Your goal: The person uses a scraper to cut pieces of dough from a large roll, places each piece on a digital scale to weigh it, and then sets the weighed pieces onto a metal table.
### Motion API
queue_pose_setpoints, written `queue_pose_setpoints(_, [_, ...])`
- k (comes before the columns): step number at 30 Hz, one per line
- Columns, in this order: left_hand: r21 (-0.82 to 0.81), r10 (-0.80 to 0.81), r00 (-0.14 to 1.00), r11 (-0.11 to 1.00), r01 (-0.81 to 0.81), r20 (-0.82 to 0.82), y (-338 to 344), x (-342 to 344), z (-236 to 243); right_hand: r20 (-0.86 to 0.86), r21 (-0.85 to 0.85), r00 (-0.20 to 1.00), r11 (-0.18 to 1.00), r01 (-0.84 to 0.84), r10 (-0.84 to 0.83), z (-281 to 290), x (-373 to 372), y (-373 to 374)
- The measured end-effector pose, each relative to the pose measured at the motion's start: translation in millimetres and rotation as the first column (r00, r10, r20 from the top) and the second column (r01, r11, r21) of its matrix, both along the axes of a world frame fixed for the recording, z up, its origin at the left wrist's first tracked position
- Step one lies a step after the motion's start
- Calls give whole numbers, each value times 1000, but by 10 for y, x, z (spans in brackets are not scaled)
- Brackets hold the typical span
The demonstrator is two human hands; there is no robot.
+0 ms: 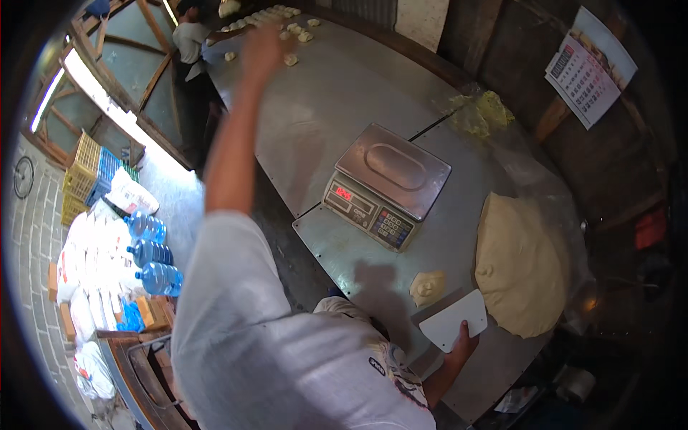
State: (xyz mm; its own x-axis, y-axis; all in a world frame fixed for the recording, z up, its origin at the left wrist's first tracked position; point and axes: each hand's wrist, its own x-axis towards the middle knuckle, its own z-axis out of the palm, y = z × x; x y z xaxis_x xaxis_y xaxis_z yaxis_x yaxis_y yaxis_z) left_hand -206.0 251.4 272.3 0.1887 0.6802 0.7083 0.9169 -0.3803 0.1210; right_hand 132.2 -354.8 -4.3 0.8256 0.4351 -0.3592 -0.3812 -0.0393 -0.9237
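My left arm stretches toward the far end of the steel table; my left hand [264, 46] is blurred near some small dough pieces [290, 59], its fingers unclear. My right hand [462, 344] holds a white flat scraper [446, 315] low at the right, near a large slab of pale dough [523, 269]. A small dough lump [428, 287] lies left of the slab, just above the scraper. A digital scale [369, 222] with a bare steel pan [393, 170] sits mid-table.
A co-worker [190, 43] stands at the table's far left end by rows of dough pieces [254, 18]. Crumpled plastic [487, 115] lies along the right wall, under a hanging calendar [584, 75]. Stacked crates [86, 183], water jugs [158, 278] and white sacks [89, 258] stand at the left.
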Motion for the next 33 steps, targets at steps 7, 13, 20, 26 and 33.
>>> queue_pose_setpoints(7, [-848,-677,704,231,478,212,-4018,2041,-3571,5,-114,997,991,75,-74,-286,180,-580])
queue_pose_setpoints(13, [-716,-540,811,473,514,225,-4464,2740,-4195,18,-217,981,957,194,-194,-168,204,-1221])
queue_pose_setpoints(20, [-607,-763,326,-108,787,558,-4212,2451,-3608,151,-322,986,940,109,-63,-284,349,-1172])
queue_pose_setpoints(26, [-704,-845,491,217,676,211,-4487,2152,-3683,485,-690,671,717,-102,562,168,129,-56])
queue_pose_setpoints(33, [-733,-776,517,106,672,361,-4450,1938,-3852,292,-908,416,386,-162,861,-486,-351,612])
